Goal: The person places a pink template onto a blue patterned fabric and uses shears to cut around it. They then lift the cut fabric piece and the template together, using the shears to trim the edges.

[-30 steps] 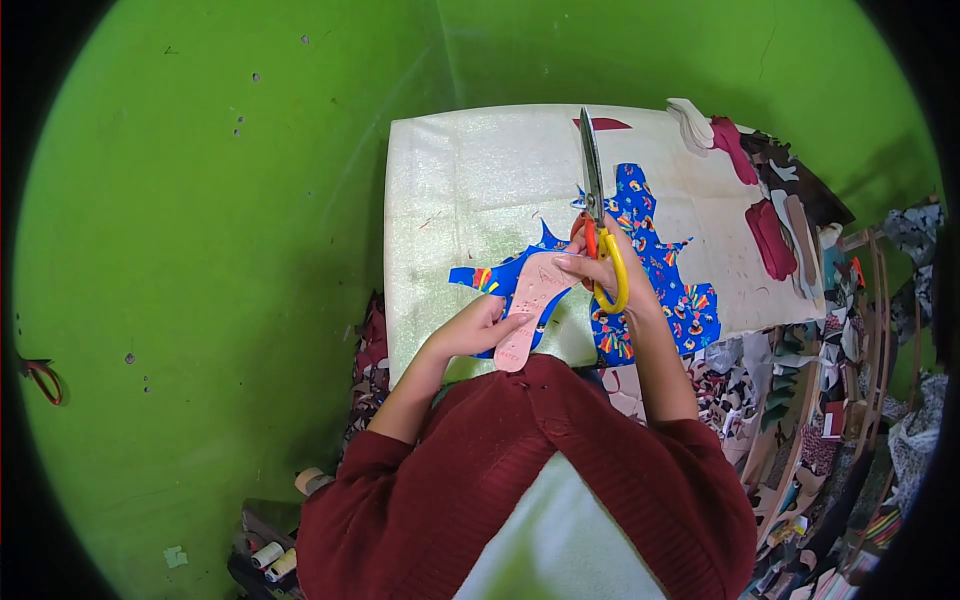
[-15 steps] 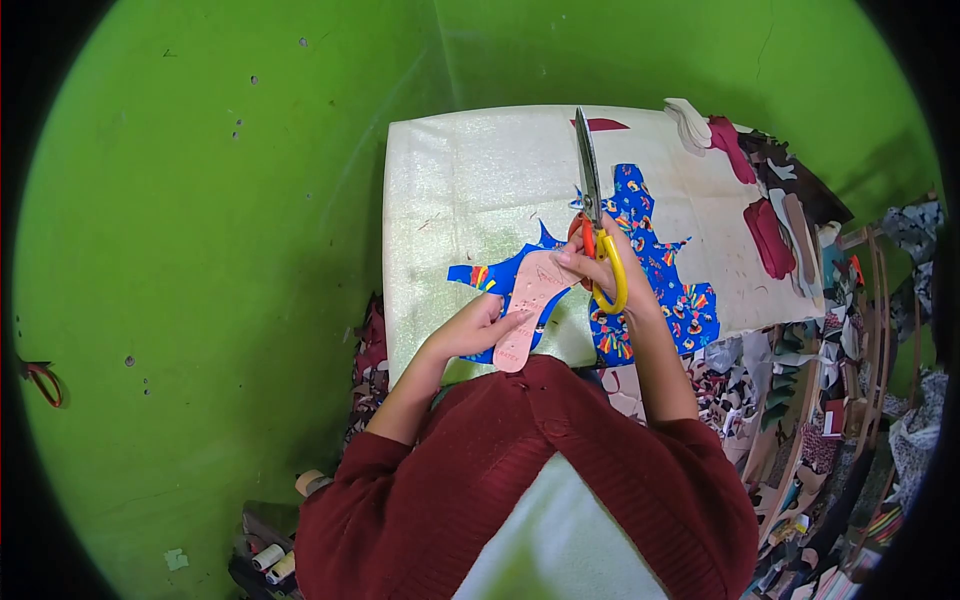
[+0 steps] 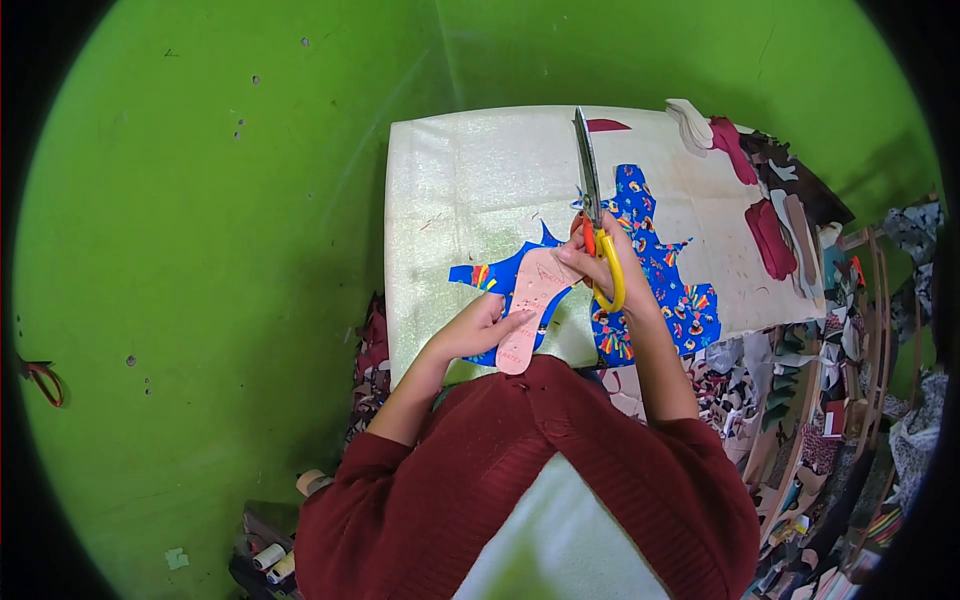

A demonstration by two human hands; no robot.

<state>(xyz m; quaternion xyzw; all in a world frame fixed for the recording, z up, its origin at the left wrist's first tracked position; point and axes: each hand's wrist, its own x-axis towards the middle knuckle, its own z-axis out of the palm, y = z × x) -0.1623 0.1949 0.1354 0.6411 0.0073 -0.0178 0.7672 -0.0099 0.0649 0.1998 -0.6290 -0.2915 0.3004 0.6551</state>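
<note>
A pink insole (image 3: 530,300) with printed marks lies over a piece of blue patterned fabric (image 3: 475,274) above the near edge of the table. My left hand (image 3: 482,326) grips both from the left, its thumb on the insole and fingers partly hidden. In my right hand (image 3: 603,262) are large scissors (image 3: 588,160) with yellow and orange handles, blades pointing away from me and close together. The right thumb and fingers also pinch the insole's upper right end. Under and beside that hand, a larger blue patterned fabric piece (image 3: 655,265) lies on the table.
The pale-covered table (image 3: 450,180) stands against green walls (image 3: 230,220). Stacked dark red pieces (image 3: 768,240) and white pieces (image 3: 688,125) lie at its right side. A flat red scrap (image 3: 607,125) is at the back. Heaped scraps and shelves (image 3: 800,450) fill the right.
Almost nothing differs. The insole and both hands have shifted very slightly, and the holds are the same.
</note>
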